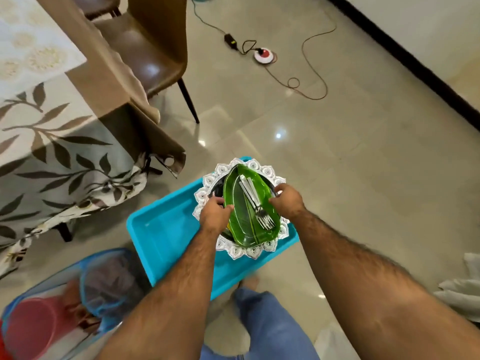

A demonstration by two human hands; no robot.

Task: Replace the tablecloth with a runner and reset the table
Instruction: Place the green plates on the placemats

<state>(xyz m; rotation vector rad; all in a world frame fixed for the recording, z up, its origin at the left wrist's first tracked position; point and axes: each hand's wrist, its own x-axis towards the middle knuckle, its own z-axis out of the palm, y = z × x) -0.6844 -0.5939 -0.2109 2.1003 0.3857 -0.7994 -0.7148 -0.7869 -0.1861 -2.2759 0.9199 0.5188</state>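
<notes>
Head view: your two hands hold a stack of dishes over a blue tray (166,229) on the floor.
Your left hand (213,213) and right hand (287,200) grip opposite edges of the green leaf-shaped dish (242,224), which carries forks (262,216) and sits on a silver scalloped plate (255,252); the leaf-print tablecloth (52,157) drapes the table at left.

Bright indoor light, glare spots on glossy floor (278,135), wide-angle edge bending, lower-left corner blurred

Tray (161,229) left half bare (draped table (65,162) beyond).
</notes>
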